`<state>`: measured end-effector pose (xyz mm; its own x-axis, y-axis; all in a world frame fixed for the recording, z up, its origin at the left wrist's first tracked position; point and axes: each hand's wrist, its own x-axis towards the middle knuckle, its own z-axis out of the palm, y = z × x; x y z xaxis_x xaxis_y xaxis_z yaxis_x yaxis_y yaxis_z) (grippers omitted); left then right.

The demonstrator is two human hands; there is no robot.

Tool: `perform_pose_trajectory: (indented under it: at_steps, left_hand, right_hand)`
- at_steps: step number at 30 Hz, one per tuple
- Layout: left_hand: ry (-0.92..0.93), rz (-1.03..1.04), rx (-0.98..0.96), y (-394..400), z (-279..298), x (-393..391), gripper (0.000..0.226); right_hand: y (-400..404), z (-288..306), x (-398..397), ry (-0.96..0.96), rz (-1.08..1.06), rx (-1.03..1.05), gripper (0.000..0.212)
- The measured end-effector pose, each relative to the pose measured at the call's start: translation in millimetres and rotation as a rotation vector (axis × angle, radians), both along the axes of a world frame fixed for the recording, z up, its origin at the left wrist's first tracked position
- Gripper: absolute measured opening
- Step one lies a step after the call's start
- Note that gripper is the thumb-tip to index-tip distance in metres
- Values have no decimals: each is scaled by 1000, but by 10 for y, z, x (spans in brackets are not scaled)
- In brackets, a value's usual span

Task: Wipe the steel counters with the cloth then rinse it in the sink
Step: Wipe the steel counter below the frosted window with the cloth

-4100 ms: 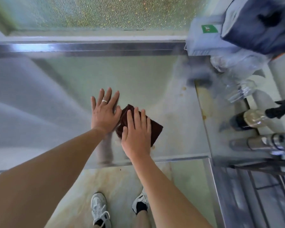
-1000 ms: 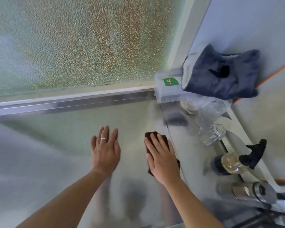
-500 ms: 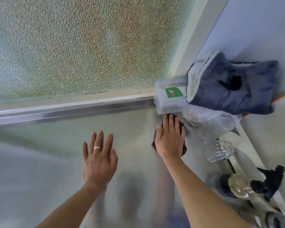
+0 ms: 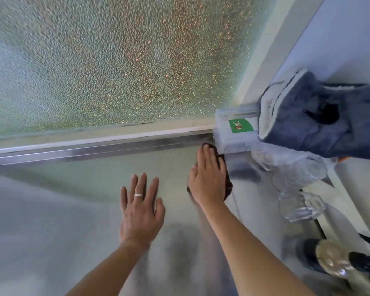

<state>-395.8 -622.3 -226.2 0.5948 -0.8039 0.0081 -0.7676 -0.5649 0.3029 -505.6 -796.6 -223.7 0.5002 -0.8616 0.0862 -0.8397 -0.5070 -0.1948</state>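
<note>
Against the back rail of the steel counter [image 4: 73, 189], your right hand [image 4: 208, 180] lies flat, palm down, pressing the dark cloth [image 4: 228, 186] to the surface; the fingers are stretched out rather than curled, so the cloth is pinned, not gripped. It sits almost wholly under that hand, only its far tip and right edge showing, with its long axis running from the rail back toward you. Its far tip touches or nearly touches the clear plastic box [image 4: 233, 135] in the corner. Your left hand [image 4: 140, 208] rests open and empty on bare steel to the left, holding nothing. Unwiped counter lies leftward, so the stroke likely turns that way.
</note>
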Motion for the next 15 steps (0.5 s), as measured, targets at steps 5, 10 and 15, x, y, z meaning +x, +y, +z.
perform_pose_trajectory:
  at_steps: [5,10,15]
  left_hand:
    - [8,-3,-3,2,38,-5,58]
    - [29,12,-61,20,42,-3,57]
    - [21,-22,-15,3,8,6,58]
  right_hand:
    - [514,39,92,-35,360,71,59]
    - [317,43,-400,33,334,-3,54]
    - [34,-5,-98,55,-68,-10,59]
